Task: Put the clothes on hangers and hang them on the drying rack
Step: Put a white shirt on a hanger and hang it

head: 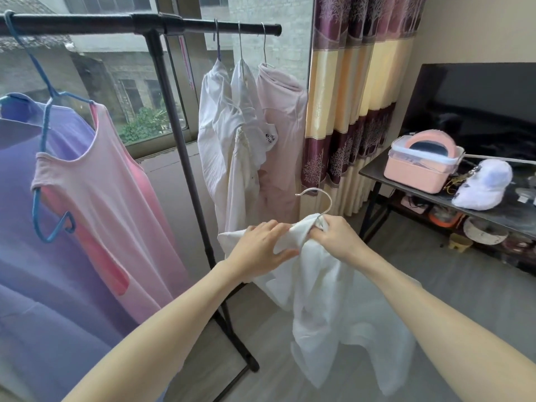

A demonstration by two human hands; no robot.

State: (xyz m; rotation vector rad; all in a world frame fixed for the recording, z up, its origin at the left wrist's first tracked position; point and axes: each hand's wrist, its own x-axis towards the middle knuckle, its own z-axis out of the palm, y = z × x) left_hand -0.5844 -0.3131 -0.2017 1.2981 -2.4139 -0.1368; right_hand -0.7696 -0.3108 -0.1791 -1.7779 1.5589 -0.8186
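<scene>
A white garment hangs in mid-air in front of me, on a metal hanger whose hook sticks up above my hands. My right hand grips the garment's neck at the base of the hook. My left hand holds the fabric over the hanger's left shoulder, fingers curled round it. The black drying rack stands to the left, its bar near the top of the view. Two white garments and a pale pink one hang on it at the right end. A pink dress and a purple garment hang at the left on blue hangers.
A window lies behind the rack, with a patterned curtain at its right. A dark table at the right carries a pink box and a white cap. The rack's foot rests on grey floor.
</scene>
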